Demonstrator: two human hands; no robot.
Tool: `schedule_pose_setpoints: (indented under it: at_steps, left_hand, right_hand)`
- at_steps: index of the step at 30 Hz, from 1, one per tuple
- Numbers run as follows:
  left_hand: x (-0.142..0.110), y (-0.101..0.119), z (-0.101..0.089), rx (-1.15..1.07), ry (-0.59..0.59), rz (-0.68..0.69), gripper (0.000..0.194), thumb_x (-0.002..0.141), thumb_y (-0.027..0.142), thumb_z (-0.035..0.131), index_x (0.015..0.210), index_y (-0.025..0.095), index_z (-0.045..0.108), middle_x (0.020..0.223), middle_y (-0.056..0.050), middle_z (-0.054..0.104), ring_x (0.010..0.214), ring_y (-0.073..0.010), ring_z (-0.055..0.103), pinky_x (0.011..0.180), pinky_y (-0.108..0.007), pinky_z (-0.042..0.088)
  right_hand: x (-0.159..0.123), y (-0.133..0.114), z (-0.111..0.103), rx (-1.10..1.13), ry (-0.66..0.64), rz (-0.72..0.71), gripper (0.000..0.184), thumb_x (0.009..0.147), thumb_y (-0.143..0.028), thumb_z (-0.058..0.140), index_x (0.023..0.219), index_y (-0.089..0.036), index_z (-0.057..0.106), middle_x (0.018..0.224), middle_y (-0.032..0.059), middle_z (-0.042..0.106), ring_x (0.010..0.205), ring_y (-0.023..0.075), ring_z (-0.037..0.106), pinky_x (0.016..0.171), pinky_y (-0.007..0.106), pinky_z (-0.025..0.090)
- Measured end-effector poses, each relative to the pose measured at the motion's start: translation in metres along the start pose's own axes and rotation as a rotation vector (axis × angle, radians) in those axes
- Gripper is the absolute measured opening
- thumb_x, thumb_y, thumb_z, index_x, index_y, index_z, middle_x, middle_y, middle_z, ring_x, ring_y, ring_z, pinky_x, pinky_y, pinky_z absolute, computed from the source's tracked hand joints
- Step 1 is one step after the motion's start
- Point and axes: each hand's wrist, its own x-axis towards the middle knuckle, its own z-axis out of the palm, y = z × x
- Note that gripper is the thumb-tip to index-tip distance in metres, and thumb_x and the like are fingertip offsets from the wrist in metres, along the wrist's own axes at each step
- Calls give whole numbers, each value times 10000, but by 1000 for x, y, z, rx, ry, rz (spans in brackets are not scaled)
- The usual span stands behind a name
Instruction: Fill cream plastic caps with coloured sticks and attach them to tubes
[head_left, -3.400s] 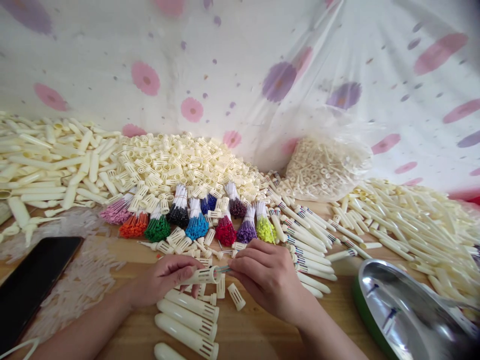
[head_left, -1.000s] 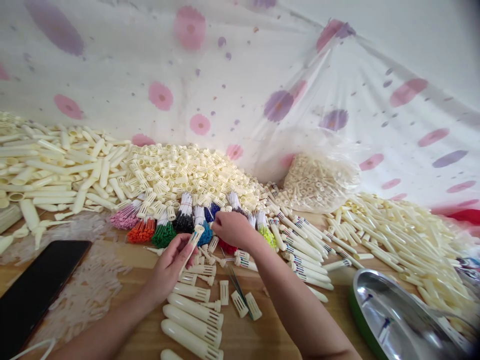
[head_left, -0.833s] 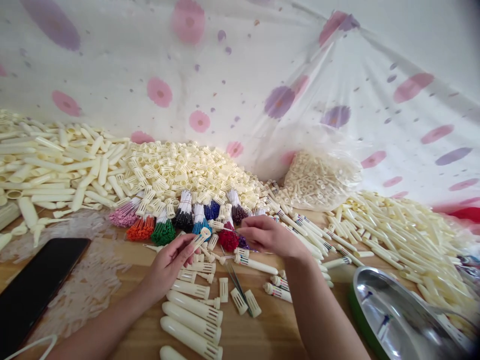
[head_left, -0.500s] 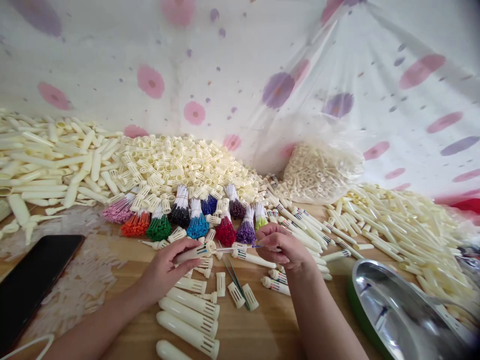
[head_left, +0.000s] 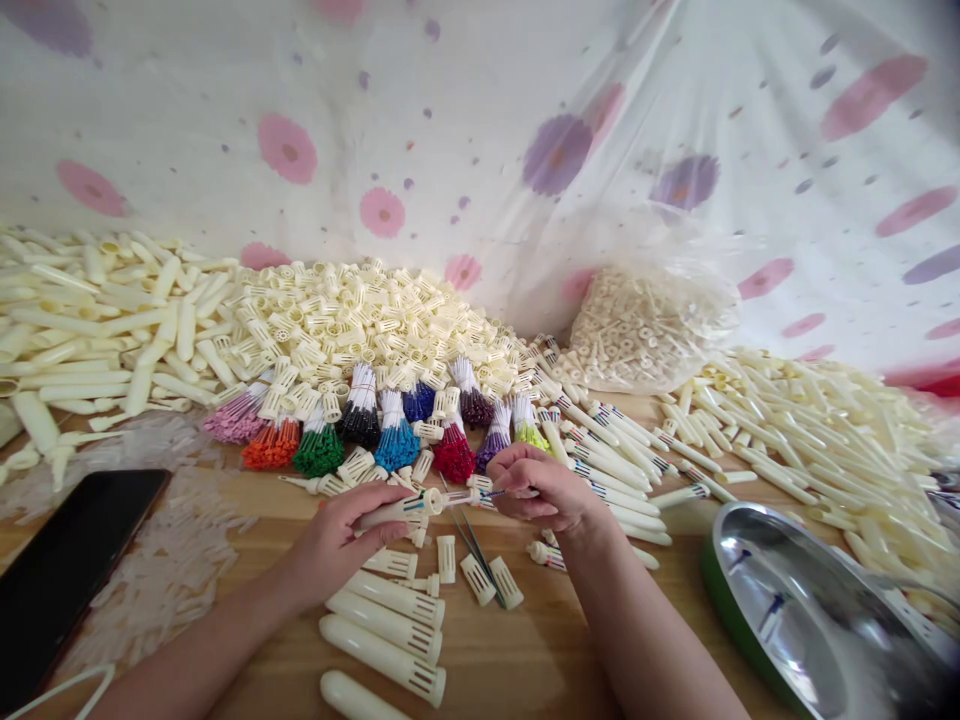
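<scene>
My left hand (head_left: 349, 535) is closed around a cream slotted pen barrel (head_left: 401, 510), its open end facing right. Coloured pieces show in the barrel's slots. Thumb and fingers of my right hand (head_left: 541, 488) pinch a thin pen refill with a dark blue part (head_left: 489, 494), level with the barrel's mouth. A pale, clear section (head_left: 454, 498) spans the gap between the two; whether its tip is inside the barrel I cannot tell. Below lie dark tweezers (head_left: 480, 552) among loose slotted cream sleeves (head_left: 477, 580).
Tied bundles of coloured refills (head_left: 395, 440) stand before a heap of slotted sleeves (head_left: 352, 310). Cream barrels (head_left: 386, 655) lie in front. A phone (head_left: 75, 560) is left, a metal tray (head_left: 806, 625) right. Filled pens (head_left: 611, 470) and a bag of small parts (head_left: 645, 330) lie behind.
My right hand has moved left, closer to the barrel, bringing the refill with it. My left hand has shifted slightly right in the picture, still holding the barrel.
</scene>
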Motion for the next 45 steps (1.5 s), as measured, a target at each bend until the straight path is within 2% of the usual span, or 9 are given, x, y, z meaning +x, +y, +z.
schedule_pose_setpoints:
  at_steps: [13,18,21,24,26,28,30,37,45]
  left_hand:
    - [2,7,1,33,3,29,270,729,347,675,968,244,746,993,-74,753,919,-249,676,854,-344,526]
    - [2,5,1,49,13,35,263,726,337,682,962,242,747,983,-72,755,911,-245,682,838,-331,534]
    - [3,4,1,46,29,24,261,746,333,662,977,239,740,985,-65,753,913,-240,682,832,-326,536]
    - [4,3,2,15,48,-28,277,754,344,651,995,229,727,1000,-61,751,920,-243,681,809,-327,548]
    - [5,4,3,-17,77,-65,297,738,359,664,990,215,724,1008,-65,751,925,-251,682,809,-339,552]
    - [5,6,4,-35,103,-83,309,725,366,675,986,208,723,1013,-66,752,931,-255,682,830,-352,547]
    - [5,7,4,-38,119,-82,309,718,364,681,980,208,725,1003,-64,755,924,-254,684,841,-354,544]
    - [5,7,4,-37,141,-71,322,717,367,675,987,199,721,1003,-71,753,930,-253,681,829,-350,547]
    - [2,3,4,0,119,-17,299,740,341,657,995,195,715,1004,-73,744,926,-234,674,839,-343,537]
  right_hand:
    - [5,5,0,-50,-9,11,220,555,-180,502,405,-194,341,321,-122,262,271,4,140,284,141,66]
    - [6,8,8,-130,6,-3,258,628,-216,551,453,-193,362,351,-115,281,312,20,185,322,157,111]
    - [1,7,21,-459,166,-117,253,735,-258,594,542,-174,453,445,-71,428,399,44,323,399,168,237]
    - [-1,11,34,-984,452,-337,238,839,-327,550,660,-171,562,572,-15,554,514,89,443,501,205,328]
    - [2,19,39,-1143,528,-492,222,866,-326,537,726,-174,618,653,17,625,593,116,520,575,225,375]
    - [8,29,41,-1127,520,-605,198,862,-316,561,756,-174,650,717,38,673,653,133,574,625,231,406]
    - [13,37,42,-1005,507,-612,196,853,-322,578,761,-171,664,700,35,683,623,129,582,598,218,413]
    - [12,34,43,-732,352,-330,332,897,-394,479,750,-158,659,626,13,656,536,101,483,517,202,349]
    - [10,35,42,-670,346,-292,293,871,-407,522,792,-155,648,603,2,630,504,89,416,480,202,299]
